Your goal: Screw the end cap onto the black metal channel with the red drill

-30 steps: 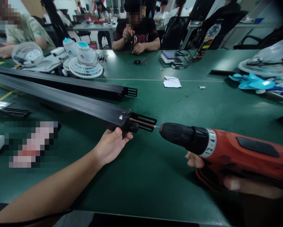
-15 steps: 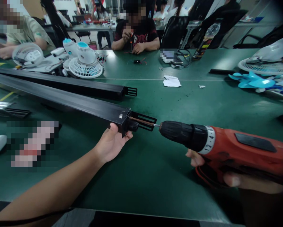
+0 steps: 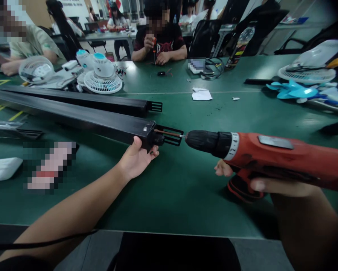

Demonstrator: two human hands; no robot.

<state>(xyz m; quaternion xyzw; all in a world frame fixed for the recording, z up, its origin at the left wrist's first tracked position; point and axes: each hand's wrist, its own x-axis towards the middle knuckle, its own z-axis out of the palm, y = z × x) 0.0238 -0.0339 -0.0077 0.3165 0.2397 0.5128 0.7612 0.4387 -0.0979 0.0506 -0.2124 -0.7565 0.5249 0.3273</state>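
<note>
My left hand (image 3: pixel 136 160) is closed around the near end of a long black metal profile (image 3: pixel 101 118), thumb on its front side and fingers underneath. A slotted black bracket (image 3: pixel 173 136) and a dark round knob (image 3: pixel 158 140) stick out of that end. In my right hand (image 3: pixel 259 185) is a red cordless drill (image 3: pixel 265 150) with a black chuck, held level. Its long thin bit (image 3: pixel 167 132) runs leftward to the end face of the profile, just above the knob; the very tip is hidden there. A second black profile (image 3: pixel 124 103) lies behind the first.
Fan parts (image 3: pixel 102 77) stand at the back left, with blue fan blades (image 3: pixel 296 90) at the right. A phone (image 3: pixel 52 165) lies left of my forearm. White paper (image 3: pixel 202 94) and a bottle (image 3: pixel 240 47) are farther back. A person (image 3: pixel 160 41) sits opposite.
The camera view has shifted slightly, showing more of the table's front edge. The drill sits a little higher and more level in view; my left hand keeps its grip on the profile.
</note>
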